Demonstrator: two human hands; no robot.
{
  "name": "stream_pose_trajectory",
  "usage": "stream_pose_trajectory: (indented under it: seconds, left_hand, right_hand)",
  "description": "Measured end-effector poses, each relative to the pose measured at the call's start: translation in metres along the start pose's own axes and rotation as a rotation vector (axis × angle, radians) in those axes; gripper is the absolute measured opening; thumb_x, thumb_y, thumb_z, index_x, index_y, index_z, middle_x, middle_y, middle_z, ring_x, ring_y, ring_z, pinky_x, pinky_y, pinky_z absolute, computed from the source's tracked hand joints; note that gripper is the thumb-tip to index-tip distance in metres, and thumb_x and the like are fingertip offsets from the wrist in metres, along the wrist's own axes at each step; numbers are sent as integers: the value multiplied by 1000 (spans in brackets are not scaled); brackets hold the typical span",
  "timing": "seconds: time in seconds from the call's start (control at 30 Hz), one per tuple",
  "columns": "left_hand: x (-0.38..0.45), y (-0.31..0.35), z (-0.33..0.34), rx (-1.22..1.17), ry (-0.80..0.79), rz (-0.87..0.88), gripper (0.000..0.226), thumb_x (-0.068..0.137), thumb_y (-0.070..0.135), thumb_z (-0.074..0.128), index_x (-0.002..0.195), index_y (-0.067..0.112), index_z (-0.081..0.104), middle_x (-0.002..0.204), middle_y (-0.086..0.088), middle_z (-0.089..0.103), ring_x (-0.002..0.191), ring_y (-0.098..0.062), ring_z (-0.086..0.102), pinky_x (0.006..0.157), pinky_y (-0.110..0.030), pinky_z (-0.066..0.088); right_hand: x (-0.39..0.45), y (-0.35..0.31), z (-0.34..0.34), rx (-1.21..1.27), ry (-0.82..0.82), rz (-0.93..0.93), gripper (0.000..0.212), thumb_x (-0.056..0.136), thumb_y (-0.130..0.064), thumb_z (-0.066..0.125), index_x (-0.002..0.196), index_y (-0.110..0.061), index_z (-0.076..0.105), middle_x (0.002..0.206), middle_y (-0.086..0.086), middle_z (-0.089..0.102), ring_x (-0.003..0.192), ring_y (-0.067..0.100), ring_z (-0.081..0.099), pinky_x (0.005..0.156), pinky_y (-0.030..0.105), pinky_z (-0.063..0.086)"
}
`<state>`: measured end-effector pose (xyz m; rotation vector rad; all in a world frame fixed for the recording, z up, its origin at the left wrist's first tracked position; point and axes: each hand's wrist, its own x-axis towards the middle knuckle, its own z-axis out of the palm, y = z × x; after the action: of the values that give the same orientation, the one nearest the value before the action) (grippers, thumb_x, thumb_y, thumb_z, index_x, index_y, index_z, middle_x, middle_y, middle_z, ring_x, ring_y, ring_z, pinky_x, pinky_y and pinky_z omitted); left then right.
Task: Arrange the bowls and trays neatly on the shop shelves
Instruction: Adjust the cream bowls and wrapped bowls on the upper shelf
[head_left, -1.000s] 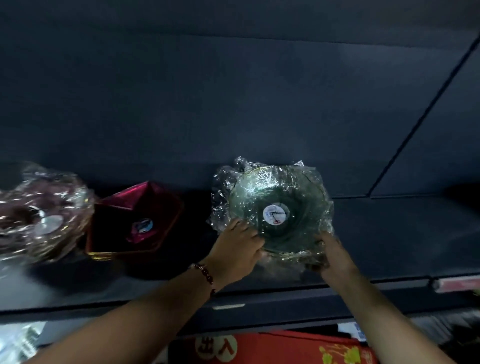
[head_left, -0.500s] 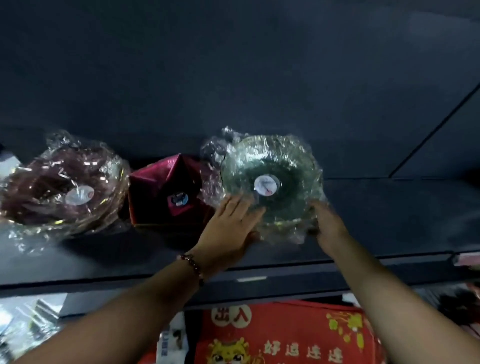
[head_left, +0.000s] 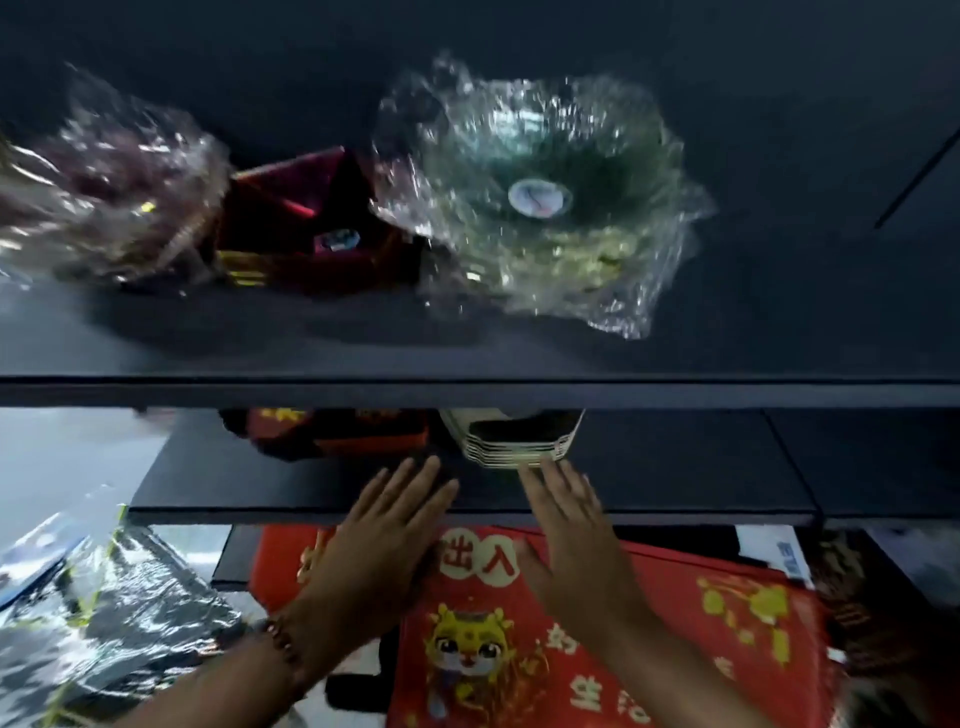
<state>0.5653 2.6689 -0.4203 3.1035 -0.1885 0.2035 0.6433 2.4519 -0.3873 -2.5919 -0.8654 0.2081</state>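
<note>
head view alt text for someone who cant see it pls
Two open hands, left hand and right hand, reach toward a stack of trays on the lower shelf. Above, the upper shelf holds a wrapped green bowl, a red tray and a wrapped purple bowl.

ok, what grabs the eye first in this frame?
The green glass bowl in crinkled clear wrap on the upper dark shelf, right of a red angular tray and a purple wrapped bowl. Below, the left hand and right hand, both open, reach toward a stack of pale-rimmed trays on the lower shelf. A red mat with a cartoon tiger lies beneath.
</note>
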Motion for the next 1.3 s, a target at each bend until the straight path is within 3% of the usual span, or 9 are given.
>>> stream_pose_trajectory:
  seconds: [0.13,0.33,0.53,0.67,0.77,0.87,1.03,1.2,1.3]
  left_hand:
    - [44,-23,92,21,89,-51,60,86,41,42,144,24,41,153,-11,37,136,-33,40,112,-42,29]
    - [68,-63,192,99,341,54,53,92,36,41,145,28,43,157,-6,29,143,-28,28,114,-44,18]
    - [72,-125,230,181,324,-167,81,76,39,74,146,20,38,131,-9,57,122,-33,51,109,-57,29]
    - [64,-159,240,61,348,-235,62,72,30,82,128,22,57,110,-2,65,102,-32,60,97,-58,39]
    - [71,-168,247,-35,399,-198,46,77,26,78,120,21,60,108,-1,64,102,-28,59,98,-50,38]
    - [82,-179,258,-141,454,-183,30,86,27,69,114,21,62,105,4,64,101,-23,57,97,-41,31]
    - [88,-192,267,-220,494,-81,29,90,42,43,108,27,60,102,15,60,97,-12,49,86,-28,19]
    - [98,-197,270,-223,506,-67,18,93,30,58,110,25,60,105,13,61,100,-13,50,90,-31,22]
    - [106,-188,267,-210,484,-130,23,92,28,61,115,24,61,106,9,62,102,-18,52,96,-37,26]
  right_hand:
    - [46,45,84,-149,67,67,73,97,-38,43,154,-21,1,162,3,-8,147,25,-11,113,32,-18]
    - [78,102,187,6,328,-36,81,89,-36,49,153,-27,0,156,-6,-18,146,18,-14,116,27,-11]
    - [87,119,227,58,531,-65,85,87,-41,59,152,-36,5,161,-2,-10,147,25,2,113,40,21]
    - [104,109,216,646,689,125,82,87,-25,69,149,-36,18,161,-1,11,138,3,19,101,24,28]
    - [124,114,198,1269,590,397,83,88,-47,62,153,-32,12,154,2,32,133,26,39,100,45,37]
    - [150,123,194,1420,472,486,84,78,-70,56,146,-26,33,142,7,49,116,32,54,77,48,51]
    - [193,112,211,1538,603,553,73,76,-56,63,138,-27,35,134,15,50,111,40,56,47,39,52]
    - [215,109,212,1495,772,678,115,46,-57,56,149,-27,15,152,13,24,127,42,42,85,54,45]
    - [216,118,208,1516,714,684,111,53,-57,58,151,-27,12,152,11,26,128,40,42,84,56,43]
